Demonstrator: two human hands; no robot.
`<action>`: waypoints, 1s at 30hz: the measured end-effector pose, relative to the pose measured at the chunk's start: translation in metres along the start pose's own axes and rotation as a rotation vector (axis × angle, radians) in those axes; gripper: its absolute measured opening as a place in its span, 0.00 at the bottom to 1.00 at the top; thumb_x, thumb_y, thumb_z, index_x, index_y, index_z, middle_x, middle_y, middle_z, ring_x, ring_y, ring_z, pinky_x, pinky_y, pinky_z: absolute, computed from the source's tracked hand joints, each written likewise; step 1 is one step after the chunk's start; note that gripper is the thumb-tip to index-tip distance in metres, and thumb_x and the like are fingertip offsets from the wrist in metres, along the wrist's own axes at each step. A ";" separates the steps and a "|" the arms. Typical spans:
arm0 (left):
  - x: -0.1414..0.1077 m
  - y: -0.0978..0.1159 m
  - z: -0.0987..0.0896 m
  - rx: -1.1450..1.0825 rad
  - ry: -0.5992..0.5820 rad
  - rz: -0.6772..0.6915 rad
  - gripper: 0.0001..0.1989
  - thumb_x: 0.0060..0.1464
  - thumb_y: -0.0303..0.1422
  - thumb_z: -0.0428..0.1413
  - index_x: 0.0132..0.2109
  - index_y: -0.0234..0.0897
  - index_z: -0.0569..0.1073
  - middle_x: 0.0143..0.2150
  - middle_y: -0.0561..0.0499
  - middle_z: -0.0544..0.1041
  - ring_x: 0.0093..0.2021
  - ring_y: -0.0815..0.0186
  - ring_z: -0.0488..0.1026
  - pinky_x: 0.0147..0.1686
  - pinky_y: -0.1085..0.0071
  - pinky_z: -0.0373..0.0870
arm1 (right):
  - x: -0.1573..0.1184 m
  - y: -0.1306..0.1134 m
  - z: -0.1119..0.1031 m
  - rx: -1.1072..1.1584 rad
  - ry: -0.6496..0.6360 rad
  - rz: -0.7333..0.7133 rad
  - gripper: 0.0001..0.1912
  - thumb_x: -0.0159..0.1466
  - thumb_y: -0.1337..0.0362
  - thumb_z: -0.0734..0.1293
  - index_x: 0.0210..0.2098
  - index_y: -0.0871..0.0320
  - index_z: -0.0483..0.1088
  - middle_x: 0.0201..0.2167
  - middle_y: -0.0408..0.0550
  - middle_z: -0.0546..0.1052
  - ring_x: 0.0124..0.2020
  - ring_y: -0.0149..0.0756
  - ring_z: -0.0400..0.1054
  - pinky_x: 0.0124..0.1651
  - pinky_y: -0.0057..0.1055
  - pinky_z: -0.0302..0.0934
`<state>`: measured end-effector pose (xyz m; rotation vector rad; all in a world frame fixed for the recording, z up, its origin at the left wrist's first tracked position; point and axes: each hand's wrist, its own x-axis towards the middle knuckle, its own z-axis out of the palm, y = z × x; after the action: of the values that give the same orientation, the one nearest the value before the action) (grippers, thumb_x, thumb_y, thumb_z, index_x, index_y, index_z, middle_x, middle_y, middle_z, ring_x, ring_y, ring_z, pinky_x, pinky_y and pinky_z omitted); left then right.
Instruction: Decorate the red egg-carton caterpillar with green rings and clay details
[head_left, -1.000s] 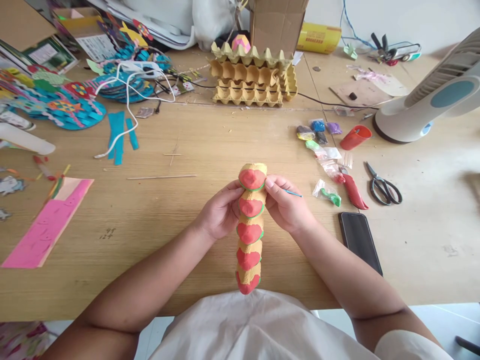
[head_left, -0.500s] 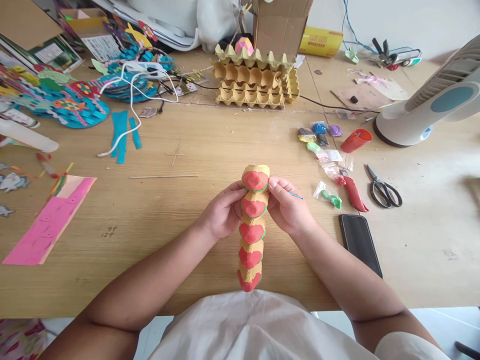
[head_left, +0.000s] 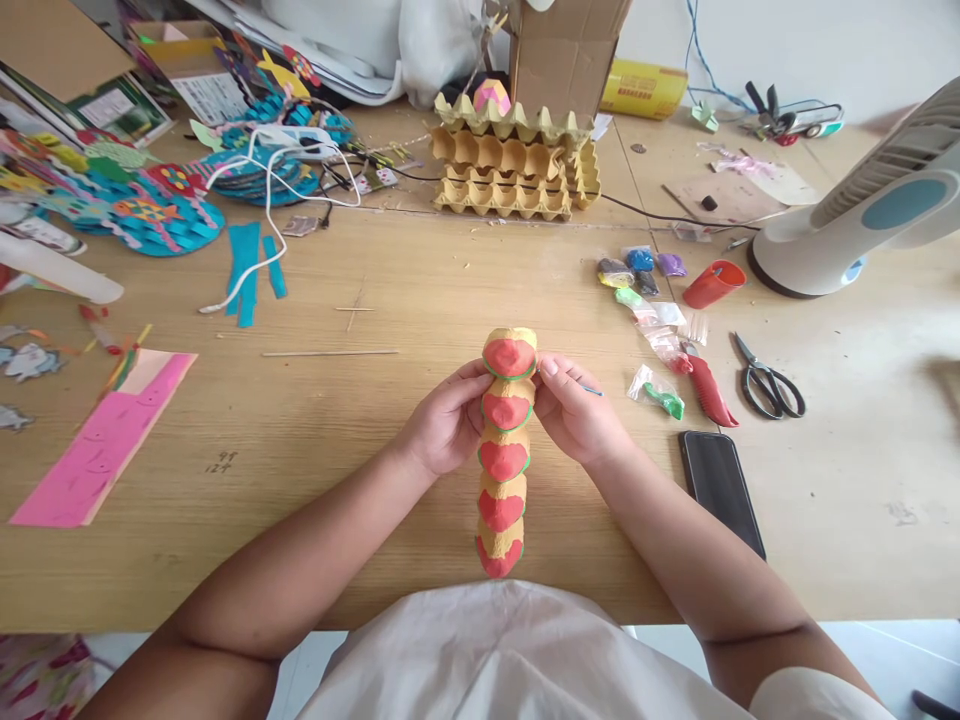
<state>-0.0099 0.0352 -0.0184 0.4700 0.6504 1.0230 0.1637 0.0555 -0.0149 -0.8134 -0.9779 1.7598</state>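
An egg carton strip (head_left: pixel 504 460) points away from me, its row of cups covered with red patches edged in green. My left hand (head_left: pixel 448 420) is closed on its left side near the far end, thumb against the top cup. My right hand (head_left: pixel 574 412) is pinched at the right side of that same cup. Out of the right hand's fist sticks the end of a thin blue stick (head_left: pixel 592 390); the rest of it is hidden by the fingers. Whether the right fingertips also grip the strip is hard to see.
Right of my hands lie bagged clay (head_left: pixel 639 260), a red cup (head_left: pixel 714 284), a red-handled cutter (head_left: pixel 711 388), black scissors (head_left: pixel 769 378) and a phone (head_left: pixel 721 492). Egg cartons (head_left: pixel 510 190) stand at the back, a fan (head_left: pixel 847 225) at right, pink paper (head_left: pixel 105 440) at left.
Both hands keep their hold, and the strip is almost still. The whole view has shifted very slightly.
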 end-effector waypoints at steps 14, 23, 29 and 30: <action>0.000 0.000 0.004 0.008 -0.005 0.016 0.11 0.55 0.37 0.68 0.45 0.39 0.83 0.36 0.48 0.82 0.32 0.63 0.76 0.32 0.68 0.71 | 0.009 -0.003 -0.021 -0.446 -0.028 -0.374 0.09 0.63 0.52 0.78 0.34 0.50 0.81 0.37 0.45 0.80 0.41 0.38 0.74 0.49 0.37 0.69; 0.006 0.008 -0.014 0.329 -0.008 0.241 0.14 0.55 0.34 0.69 0.49 0.37 0.84 0.48 0.44 0.85 0.48 0.57 0.81 0.44 0.66 0.77 | 0.018 0.007 -0.036 -0.353 -0.038 -0.314 0.09 0.61 0.54 0.79 0.34 0.50 0.82 0.37 0.43 0.82 0.40 0.36 0.75 0.48 0.35 0.70; 0.014 0.013 -0.025 0.529 -0.039 0.332 0.14 0.52 0.39 0.72 0.44 0.37 0.84 0.42 0.46 0.86 0.43 0.60 0.82 0.41 0.68 0.78 | 0.019 0.000 -0.041 -0.482 -0.177 -0.334 0.10 0.64 0.52 0.77 0.37 0.51 0.83 0.38 0.46 0.83 0.42 0.38 0.75 0.49 0.36 0.70; 0.015 0.014 -0.027 0.562 -0.036 0.340 0.15 0.51 0.39 0.72 0.43 0.37 0.84 0.41 0.47 0.86 0.42 0.60 0.82 0.41 0.68 0.78 | 0.019 0.000 -0.042 -0.506 -0.193 -0.329 0.10 0.64 0.52 0.77 0.37 0.52 0.83 0.37 0.47 0.83 0.41 0.38 0.75 0.49 0.36 0.70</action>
<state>-0.0314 0.0563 -0.0331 1.1179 0.8450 1.1416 0.1923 0.0845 -0.0361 -0.7410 -1.6276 1.3371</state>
